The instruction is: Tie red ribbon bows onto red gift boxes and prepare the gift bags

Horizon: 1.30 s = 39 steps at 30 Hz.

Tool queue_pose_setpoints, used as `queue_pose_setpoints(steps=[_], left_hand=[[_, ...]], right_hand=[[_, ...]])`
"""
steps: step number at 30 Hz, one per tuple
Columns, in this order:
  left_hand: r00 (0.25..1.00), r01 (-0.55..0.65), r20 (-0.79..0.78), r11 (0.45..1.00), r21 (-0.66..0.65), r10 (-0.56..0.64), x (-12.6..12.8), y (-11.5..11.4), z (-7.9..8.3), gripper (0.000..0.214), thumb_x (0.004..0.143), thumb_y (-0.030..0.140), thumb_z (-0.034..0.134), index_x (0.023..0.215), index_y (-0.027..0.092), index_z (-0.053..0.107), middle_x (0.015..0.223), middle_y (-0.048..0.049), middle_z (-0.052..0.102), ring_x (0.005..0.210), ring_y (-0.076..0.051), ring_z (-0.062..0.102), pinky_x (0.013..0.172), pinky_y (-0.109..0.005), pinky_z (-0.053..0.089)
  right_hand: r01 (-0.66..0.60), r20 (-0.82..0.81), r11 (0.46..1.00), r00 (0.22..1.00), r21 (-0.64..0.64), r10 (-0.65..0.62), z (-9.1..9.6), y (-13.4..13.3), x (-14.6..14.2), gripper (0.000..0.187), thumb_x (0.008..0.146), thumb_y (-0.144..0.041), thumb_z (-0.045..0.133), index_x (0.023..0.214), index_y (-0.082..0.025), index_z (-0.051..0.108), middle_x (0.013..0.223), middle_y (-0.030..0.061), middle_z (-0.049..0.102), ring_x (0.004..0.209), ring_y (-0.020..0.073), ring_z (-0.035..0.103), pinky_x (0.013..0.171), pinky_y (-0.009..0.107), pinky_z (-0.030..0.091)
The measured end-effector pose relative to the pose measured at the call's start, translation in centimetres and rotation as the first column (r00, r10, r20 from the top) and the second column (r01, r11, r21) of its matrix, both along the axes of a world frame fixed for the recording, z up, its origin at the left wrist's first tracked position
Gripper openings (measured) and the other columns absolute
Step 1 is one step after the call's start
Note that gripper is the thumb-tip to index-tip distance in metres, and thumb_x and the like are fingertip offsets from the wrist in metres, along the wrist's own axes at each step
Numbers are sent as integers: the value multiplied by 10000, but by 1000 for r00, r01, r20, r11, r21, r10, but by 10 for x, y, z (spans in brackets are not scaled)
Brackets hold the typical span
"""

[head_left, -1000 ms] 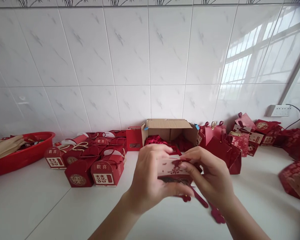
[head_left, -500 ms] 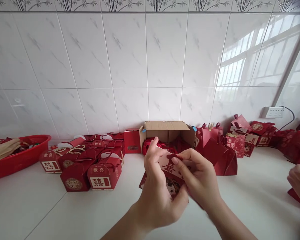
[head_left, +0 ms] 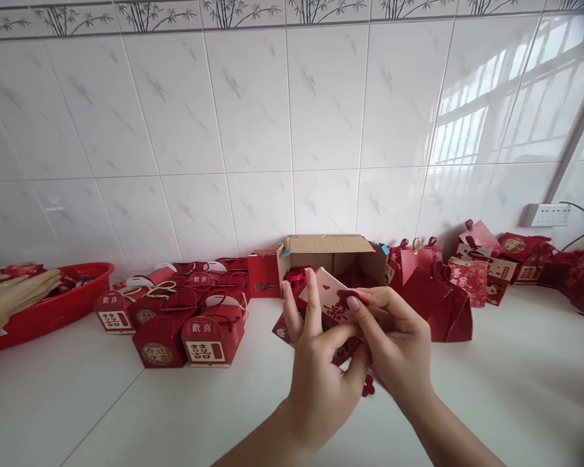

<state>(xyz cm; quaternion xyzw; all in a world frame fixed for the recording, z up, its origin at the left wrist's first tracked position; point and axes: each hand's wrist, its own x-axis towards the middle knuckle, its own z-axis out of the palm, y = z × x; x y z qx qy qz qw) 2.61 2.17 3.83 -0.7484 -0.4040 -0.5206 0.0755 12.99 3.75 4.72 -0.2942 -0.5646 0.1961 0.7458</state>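
- Your left grip (head_left: 316,363) is closed on a red gift box (head_left: 331,303) that is not yet folded into shape. The thumb is under it and two fingers stand up against its pale flap.
- Your right grip (head_left: 394,337) pinches the same flap at its right edge, between thumb and forefinger.
- The flap carries a large red 囍 with a small red heart above it. The red panel below has a printed picture, but your left grip hides most of it and I cannot read it.
- You hold the gift box up off the counter (head_left: 516,376), over its middle and just in front of the cardboard carton (head_left: 331,245).
- The carton lies on its side at the counter's back edge, against the tiled wall. It opens toward you, with red items inside.
- Left of the carton, along the back edge, stands a cluster of finished red boxes (head_left: 213,337) with handles. The nearest has a pale label reading 歡喜 above 囍. Its neighbour bears a round gold emblem too small to read.
- At the counter's left edge sits a red tray (head_left: 58,305). Another person's hand (head_left: 14,292) is at its rim, fingers stretched out.
- Right of the carton, red paper bags (head_left: 442,305) are heaped toward the back right corner. Their print is too small to read.
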Motion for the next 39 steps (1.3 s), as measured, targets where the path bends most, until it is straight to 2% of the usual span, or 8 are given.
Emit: queue_pose_setpoints(steps=[4,13,20,24,28,32,36,39], left_hand=[[997,-59,51,998,-21,60,3,-1,-1,208,847,145,547,719,214,695,1572,73,85,1412,-366,-169,1084,-682,118],[996,-78,-52,985,-152,71,-12,4,14,154,839,147,498,756,195,618,1559,-15,179,1433,-327,-109,1068,-707,60],[958,-197,-212,980,0,192,-22,11,18,112,831,121,476,761,170,547,1538,-118,232,1436,-351,-8,1053,-671,191],[950,-232,-199,971,64,241,-35,13,24,78,851,159,496,795,177,546,1509,-136,273,1413,-356,100,1044,-629,259],[954,-198,-211,975,98,214,-55,9,40,63,883,185,493,855,192,549,1425,-118,367,1350,-310,233,1041,-546,325],[941,-63,-321,989,134,103,-73,-2,59,101,896,140,487,875,201,565,1118,-82,550,1172,-245,424,972,-425,397],[929,63,-370,979,195,14,-85,-12,71,127,853,96,568,858,220,594,829,-11,591,975,-202,508,865,-353,420],[947,177,-302,962,208,-109,-88,-15,72,157,796,92,655,843,229,594,782,15,591,881,-172,537,805,-315,453]], right_hand=[[-22,-41,1000,999,5,22,-2,2,-1,36,811,-215,670,824,-203,638,769,5,622,650,105,617,531,190,506],[32,-24,999,999,-12,-33,4,8,17,107,796,-248,685,781,-174,609,680,-6,560,520,72,492,427,181,389],[54,28,994,998,-93,-52,-1,10,15,154,829,-319,646,823,-173,598,549,-27,517,476,79,425,422,197,348],[119,189,993,974,22,-121,-1,13,16,88,860,-265,600,859,-178,589,657,9,589,538,101,500,453,213,385],[147,397,968,892,202,-218,6,13,23,12,858,-180,586,869,-175,584,768,35,613,658,119,567,505,212,428],[-5,534,965,834,264,-141,12,10,33,68,851,-153,604,912,-181,591,741,14,595,668,107,568,534,197,451],[-201,709,970,704,136,47,15,3,39,81,852,-171,615,928,-186,591,824,29,608,709,108,571,586,207,464],[-310,787,948,600,66,142,16,-4,38,54,849,-177,616,897,-178,591,824,38,621,738,120,573,641,227,475]])
